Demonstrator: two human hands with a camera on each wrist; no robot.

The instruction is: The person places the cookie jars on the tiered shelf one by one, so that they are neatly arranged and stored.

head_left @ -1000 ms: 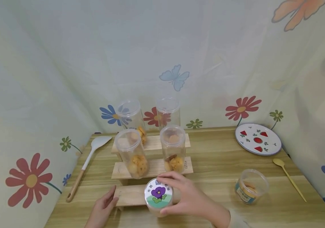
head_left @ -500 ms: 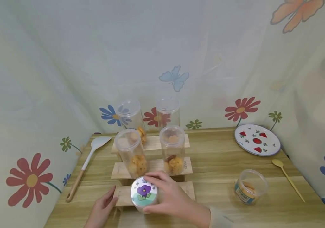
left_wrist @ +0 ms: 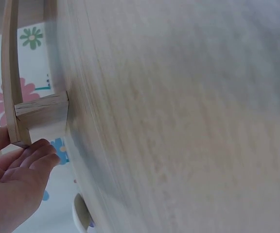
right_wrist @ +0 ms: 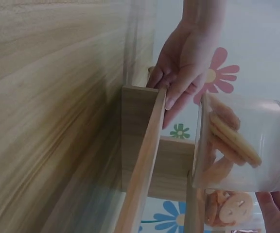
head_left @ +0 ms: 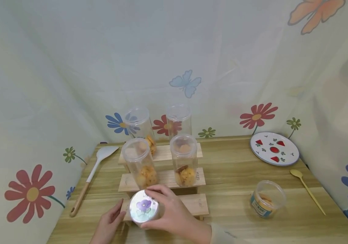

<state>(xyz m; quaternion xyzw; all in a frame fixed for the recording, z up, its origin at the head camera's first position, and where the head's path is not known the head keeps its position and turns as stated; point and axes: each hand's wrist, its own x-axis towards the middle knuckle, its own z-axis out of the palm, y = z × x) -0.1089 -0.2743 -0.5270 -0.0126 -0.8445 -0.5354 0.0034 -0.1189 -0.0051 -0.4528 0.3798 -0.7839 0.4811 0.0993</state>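
My right hand [head_left: 172, 213] grips the top of a clear cookie jar [right_wrist: 242, 145] by its round lid [head_left: 143, 206], which has a purple flower printed on it. Pale cookies show through the jar's side. In the right wrist view a gap separates the jar's bottom from the lowest board of the stepped wooden stand [head_left: 192, 204]. At that board's left end, my left hand [head_left: 108, 223] pinches the wood, thumb on one side and fingers [left_wrist: 38, 158] on the other. Tall clear jars with cookies, including a left one [head_left: 139, 166] and a right one [head_left: 184, 162], stand on the middle step.
Two more tall jars stand on the back step, one being the right jar [head_left: 178, 122]. A white spatula [head_left: 96, 166] lies at left. Right of the stand are an open tub of cookies [head_left: 265, 200], a yellow spoon [head_left: 308, 191] and a patterned plate [head_left: 265, 156].
My right hand has carried the flower-lidded jar leftward along the lowest step, toward my left hand. The left hand has stayed at the board's end.
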